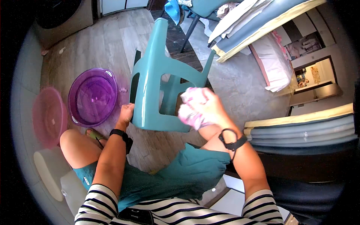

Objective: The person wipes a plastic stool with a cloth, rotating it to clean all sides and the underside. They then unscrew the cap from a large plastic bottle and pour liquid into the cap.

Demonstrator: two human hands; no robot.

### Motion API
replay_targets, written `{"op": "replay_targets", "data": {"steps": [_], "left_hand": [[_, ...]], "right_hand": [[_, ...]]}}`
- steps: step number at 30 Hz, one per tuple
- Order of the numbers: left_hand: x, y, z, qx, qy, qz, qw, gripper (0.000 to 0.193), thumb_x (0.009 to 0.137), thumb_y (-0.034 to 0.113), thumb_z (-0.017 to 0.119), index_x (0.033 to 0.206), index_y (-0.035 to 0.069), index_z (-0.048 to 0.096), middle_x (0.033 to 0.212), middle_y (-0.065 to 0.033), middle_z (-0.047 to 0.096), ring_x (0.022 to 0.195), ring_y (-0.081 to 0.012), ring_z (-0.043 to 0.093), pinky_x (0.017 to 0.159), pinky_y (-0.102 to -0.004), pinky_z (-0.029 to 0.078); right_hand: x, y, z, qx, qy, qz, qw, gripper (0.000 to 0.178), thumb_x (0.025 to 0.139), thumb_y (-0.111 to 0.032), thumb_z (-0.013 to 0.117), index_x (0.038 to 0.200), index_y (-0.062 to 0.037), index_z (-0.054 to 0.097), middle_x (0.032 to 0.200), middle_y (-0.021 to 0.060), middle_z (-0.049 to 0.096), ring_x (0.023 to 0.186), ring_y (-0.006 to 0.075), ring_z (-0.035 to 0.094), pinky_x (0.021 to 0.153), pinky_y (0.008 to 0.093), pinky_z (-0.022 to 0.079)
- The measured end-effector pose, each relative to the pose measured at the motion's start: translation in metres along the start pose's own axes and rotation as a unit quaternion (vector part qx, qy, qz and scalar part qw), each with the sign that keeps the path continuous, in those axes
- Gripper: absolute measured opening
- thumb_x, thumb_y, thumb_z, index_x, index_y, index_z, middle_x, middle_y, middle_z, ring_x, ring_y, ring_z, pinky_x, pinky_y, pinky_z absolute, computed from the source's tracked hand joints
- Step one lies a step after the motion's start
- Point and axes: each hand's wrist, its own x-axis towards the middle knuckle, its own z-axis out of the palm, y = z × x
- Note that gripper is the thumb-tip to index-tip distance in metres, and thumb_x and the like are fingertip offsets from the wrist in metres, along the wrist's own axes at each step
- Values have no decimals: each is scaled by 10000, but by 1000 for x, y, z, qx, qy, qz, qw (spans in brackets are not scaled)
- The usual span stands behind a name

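My left hand [125,112] grips the teal chair's [155,86] edge; my right hand [208,105], closed on a pink cloth [191,108], presses its seat; a loose grip could tip it toward the purple basin [92,96]

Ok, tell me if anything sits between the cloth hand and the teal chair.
Nothing visible does. The right hand holds the pink cloth right against the chair, which lies tipped over, and the left hand grips its edge. The purple basin sits off to the left.
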Motion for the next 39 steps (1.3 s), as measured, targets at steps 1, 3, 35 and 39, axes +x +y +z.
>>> {"op": "replay_targets", "data": {"steps": [1,3,35,39], "left_hand": [[-3,-1,-5,2,3,-1,1000,218,818,184,550,709,6,612,708,-6,573,621,-105,495,570,-285,408],[-3,-3,-7,37,16,-30,999,310,861,233,541,870,-52,662,803,-58,642,694,-142,567,649,-296,456],[-27,15,15,287,71,-11,955,791,910,629,154,1095,-1,595,1130,-295,567,1117,-455,493,954,-503,359],[-33,12,17,282,54,-5,958,764,915,618,147,1106,11,570,1093,-304,576,1083,-483,494,939,-510,367]], "right_hand": [[-2,-9,19,-36,-31,-17,999,345,743,-167,709,1045,-42,599,930,100,664,845,188,635,761,324,502],[-2,-7,49,-107,-105,-45,988,378,730,-219,712,1054,-65,595,948,111,646,857,254,637,765,359,505],[21,50,59,-218,-64,95,969,419,687,-315,754,1009,-89,610,988,152,653,935,333,628,807,380,496],[56,3,38,-15,24,4,1000,390,714,-202,758,1052,-75,612,1016,133,666,942,259,649,837,352,496]]}}
